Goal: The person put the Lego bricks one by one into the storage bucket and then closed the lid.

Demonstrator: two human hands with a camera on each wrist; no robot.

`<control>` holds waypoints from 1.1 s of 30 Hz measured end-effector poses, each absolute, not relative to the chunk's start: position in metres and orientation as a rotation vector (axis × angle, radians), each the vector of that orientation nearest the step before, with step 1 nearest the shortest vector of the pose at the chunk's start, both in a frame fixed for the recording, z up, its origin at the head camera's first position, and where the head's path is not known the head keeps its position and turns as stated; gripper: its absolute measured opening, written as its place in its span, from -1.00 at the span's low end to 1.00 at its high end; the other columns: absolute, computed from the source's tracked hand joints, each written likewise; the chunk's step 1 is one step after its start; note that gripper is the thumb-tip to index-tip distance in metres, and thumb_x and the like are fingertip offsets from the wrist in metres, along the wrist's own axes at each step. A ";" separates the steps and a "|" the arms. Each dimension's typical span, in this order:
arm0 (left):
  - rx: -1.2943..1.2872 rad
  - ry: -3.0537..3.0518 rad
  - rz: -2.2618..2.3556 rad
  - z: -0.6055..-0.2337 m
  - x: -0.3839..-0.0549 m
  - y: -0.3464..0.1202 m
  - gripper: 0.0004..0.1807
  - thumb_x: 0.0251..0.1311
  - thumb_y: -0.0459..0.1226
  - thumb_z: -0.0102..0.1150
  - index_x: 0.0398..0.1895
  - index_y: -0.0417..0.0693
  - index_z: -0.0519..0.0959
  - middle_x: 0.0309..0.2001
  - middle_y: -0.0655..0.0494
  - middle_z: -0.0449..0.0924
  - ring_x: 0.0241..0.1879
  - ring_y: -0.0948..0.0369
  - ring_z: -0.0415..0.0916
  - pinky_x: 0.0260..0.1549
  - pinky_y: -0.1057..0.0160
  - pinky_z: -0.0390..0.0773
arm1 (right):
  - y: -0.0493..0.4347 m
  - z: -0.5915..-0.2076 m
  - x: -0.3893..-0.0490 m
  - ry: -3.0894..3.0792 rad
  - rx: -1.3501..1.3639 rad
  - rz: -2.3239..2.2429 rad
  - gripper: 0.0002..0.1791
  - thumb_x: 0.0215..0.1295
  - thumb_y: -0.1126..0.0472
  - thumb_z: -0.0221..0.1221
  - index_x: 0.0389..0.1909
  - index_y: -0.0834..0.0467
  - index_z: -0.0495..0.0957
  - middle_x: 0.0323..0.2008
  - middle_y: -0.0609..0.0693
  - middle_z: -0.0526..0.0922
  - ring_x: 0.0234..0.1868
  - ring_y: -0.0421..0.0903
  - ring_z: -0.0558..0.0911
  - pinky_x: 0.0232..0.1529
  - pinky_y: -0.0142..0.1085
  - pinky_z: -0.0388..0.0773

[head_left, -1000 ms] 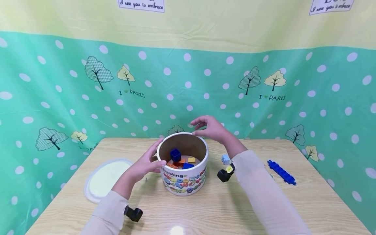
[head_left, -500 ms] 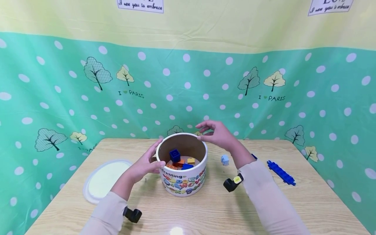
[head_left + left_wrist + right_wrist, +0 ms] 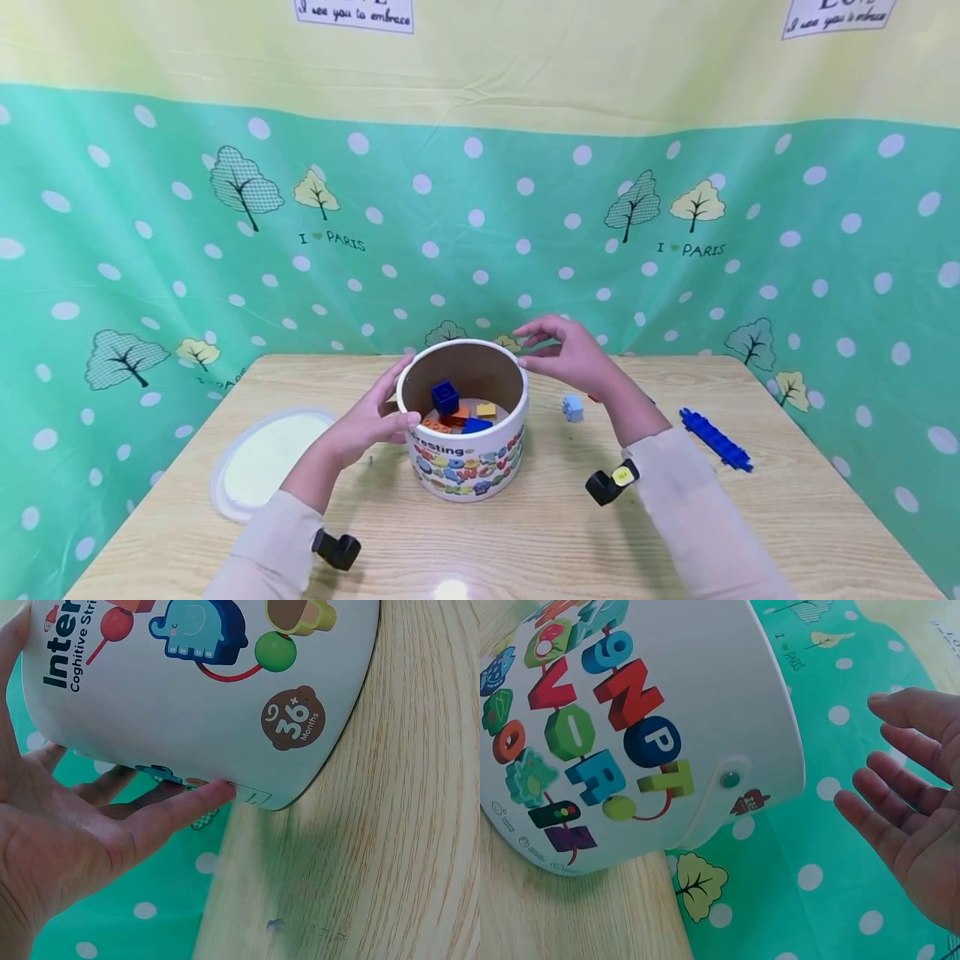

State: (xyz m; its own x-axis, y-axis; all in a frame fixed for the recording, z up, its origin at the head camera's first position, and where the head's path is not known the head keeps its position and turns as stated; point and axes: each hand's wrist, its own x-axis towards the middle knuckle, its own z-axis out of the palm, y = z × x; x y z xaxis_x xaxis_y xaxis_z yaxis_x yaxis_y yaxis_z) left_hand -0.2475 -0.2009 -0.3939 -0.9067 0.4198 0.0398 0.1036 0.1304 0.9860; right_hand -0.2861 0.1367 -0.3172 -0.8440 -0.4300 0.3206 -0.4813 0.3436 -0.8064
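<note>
A white bucket printed with colourful letters stands upright on the table, uncovered. Down inside lie a dark blue block, orange blocks, a yellow block and a blue block. My left hand rests spread against the bucket's left side, the thumb at the front rim; in the left wrist view, extended fingers touch the printed wall. Beside the right rim, my right hand hovers with loosely bent fingers. The right wrist view shows that hand holding nothing, apart from the bucket.
To the left a round whitish lid lies flat on the wooden table. Right of the bucket sit a light blue block and a long blue studded strip. A polka-dot curtain hangs behind.
My right hand has moved right and slightly down, from above the bucket's rim to beside it. The left hand stays against the bucket. Pieces behind the right forearm have come into sight.
</note>
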 end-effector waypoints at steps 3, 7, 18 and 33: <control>0.509 2.162 1.851 -0.394 -0.246 -0.201 0.02 0.15 -0.02 0.33 0.54 0.47 -0.13 0.54 -0.11 -0.22 0.37 -0.35 0.05 -0.09 -0.14 0.58 | 0.141 -0.320 -0.284 -2.510 0.870 1.556 -0.62 0.20 0.26 0.35 0.05 0.18 0.58 0.02 0.11 0.56 0.06 0.12 0.55 0.05 -0.13 0.58; 0.503 2.157 1.852 -0.394 -0.245 -0.200 0.01 0.15 -0.02 0.33 0.53 0.51 -0.12 0.54 -0.10 -0.22 0.37 -0.35 0.05 -0.09 -0.13 0.57 | 0.147 -0.324 -0.281 -2.507 0.842 1.557 -0.62 0.19 0.26 0.35 0.04 0.16 0.59 0.02 0.08 0.55 0.06 0.09 0.55 0.03 -0.18 0.59; 0.504 2.161 1.851 -0.393 -0.248 -0.201 0.00 0.17 -0.04 0.32 0.54 0.49 -0.13 0.54 -0.10 -0.21 0.36 -0.34 0.06 -0.08 -0.14 0.57 | 0.170 -0.334 -0.278 -2.528 0.740 1.579 -0.57 0.19 0.21 0.37 0.09 0.14 0.57 0.00 0.10 0.54 0.05 0.09 0.57 0.01 -0.18 0.60; 0.508 2.171 1.845 -0.394 -0.249 -0.201 -0.01 0.19 -0.06 0.29 0.55 0.42 -0.13 0.54 -0.09 -0.20 0.37 -0.33 0.07 -0.09 -0.15 0.57 | 0.199 -0.363 -0.280 -2.581 0.621 1.565 -0.56 0.21 0.28 0.34 0.13 0.16 0.57 0.05 0.13 0.52 0.06 0.13 0.55 -0.06 -0.12 0.62</control>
State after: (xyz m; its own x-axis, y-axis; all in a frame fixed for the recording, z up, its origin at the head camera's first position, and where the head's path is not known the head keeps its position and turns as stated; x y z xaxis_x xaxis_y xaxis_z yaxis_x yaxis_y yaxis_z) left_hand -0.2491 -0.2009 -0.3936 -0.9089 0.4155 0.0367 0.1033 0.1390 0.9849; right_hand -0.2804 0.1993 -0.3631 -0.9171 -0.3065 0.2550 -0.3678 0.4034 -0.8379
